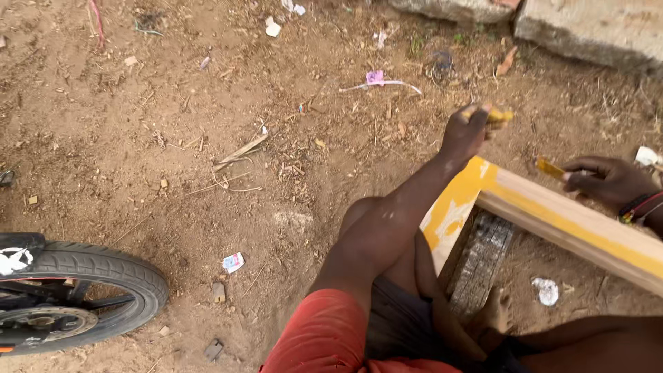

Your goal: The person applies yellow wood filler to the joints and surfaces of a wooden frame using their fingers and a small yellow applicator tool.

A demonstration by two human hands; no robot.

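The left hand (pixel 464 131) is closed around a small yellow-smeared tool (pixel 498 116), only its tip showing past the fingers, so what kind of tool it is stays unclear. It is raised above the upper corner of the wooden frame (pixel 552 214), apart from the wood. The right hand (pixel 604 181) pinches a flat yellow-coated blade (pixel 550 168) just above the frame's top edge; whether the blade touches the wood cannot be told. A beaded bracelet (pixel 639 205) sits on that wrist, and the forearm is cut off by the right border. The frame runs off the right border too, its corner and edge coated in yellow filler (pixel 452 211). Under it a dark ribbed block (pixel 483 259) is partly hidden. A motorcycle wheel (pixel 83 293) is cut off at the lower left. The dirt ground (pixel 173 138) between wheel and knee lies open, strewn only with 1 paper scrap (pixel 233 262) and twigs
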